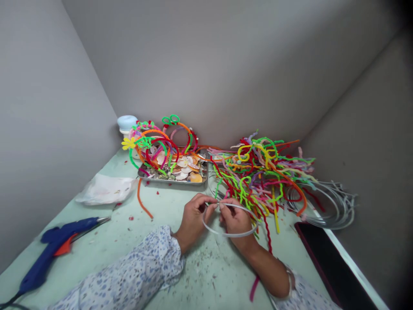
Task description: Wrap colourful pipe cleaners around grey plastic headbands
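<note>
My left hand (194, 218) and right hand (238, 222) pinch the thin headband (229, 235) at its far side. It looks light and bendy, so I'd grip there softly.

Now the slim, grey-white band (226, 234) is curving round in a bare loop, its far side being pinched by left hand (195, 217) and right hand (238, 221)!

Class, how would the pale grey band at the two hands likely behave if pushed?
The pale grey band would probably flex, then spring back: it's thin yet holds an even curve. Its slender strip suggests little weight. The smooth-looking surface may be slippery.
</note>
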The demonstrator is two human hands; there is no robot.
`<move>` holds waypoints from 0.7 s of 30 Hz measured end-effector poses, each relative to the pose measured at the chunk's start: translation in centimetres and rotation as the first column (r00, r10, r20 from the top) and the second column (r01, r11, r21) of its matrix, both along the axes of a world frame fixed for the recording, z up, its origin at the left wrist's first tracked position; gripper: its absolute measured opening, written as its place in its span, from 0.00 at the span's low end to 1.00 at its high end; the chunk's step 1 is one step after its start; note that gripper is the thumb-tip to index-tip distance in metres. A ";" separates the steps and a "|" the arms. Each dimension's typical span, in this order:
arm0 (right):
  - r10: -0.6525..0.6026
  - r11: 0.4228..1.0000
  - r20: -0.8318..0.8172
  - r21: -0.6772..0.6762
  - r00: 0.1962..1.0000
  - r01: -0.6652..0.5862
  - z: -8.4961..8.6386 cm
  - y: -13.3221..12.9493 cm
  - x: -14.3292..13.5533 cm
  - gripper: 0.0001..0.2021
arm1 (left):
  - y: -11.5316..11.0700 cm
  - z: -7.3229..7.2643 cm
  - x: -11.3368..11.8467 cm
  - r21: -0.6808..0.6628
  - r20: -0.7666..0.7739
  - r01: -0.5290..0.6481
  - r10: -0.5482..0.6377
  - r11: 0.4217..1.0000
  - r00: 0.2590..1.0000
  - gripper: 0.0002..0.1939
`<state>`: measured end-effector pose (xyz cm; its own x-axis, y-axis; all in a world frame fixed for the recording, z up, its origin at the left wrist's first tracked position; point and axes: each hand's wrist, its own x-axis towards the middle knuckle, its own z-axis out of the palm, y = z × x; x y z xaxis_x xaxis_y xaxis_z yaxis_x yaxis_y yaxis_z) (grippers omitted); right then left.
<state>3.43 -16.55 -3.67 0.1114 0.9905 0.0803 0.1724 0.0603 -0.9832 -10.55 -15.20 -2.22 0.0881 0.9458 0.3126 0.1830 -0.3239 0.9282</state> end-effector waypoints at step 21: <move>-0.010 0.993 0.042 0.120 0.999 0.005 0.1 -0.3 0.0 0.08 | -0.1 0.1 -0.1 0.092 -0.022 -0.006 0.008 0.996 1.000 0.07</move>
<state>3.45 -16.89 -3.58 0.1130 0.9727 0.2028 0.2147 0.1754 -0.9608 -10.64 -15.33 -2.15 0.0898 0.9139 0.3959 0.2055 -0.4060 0.8905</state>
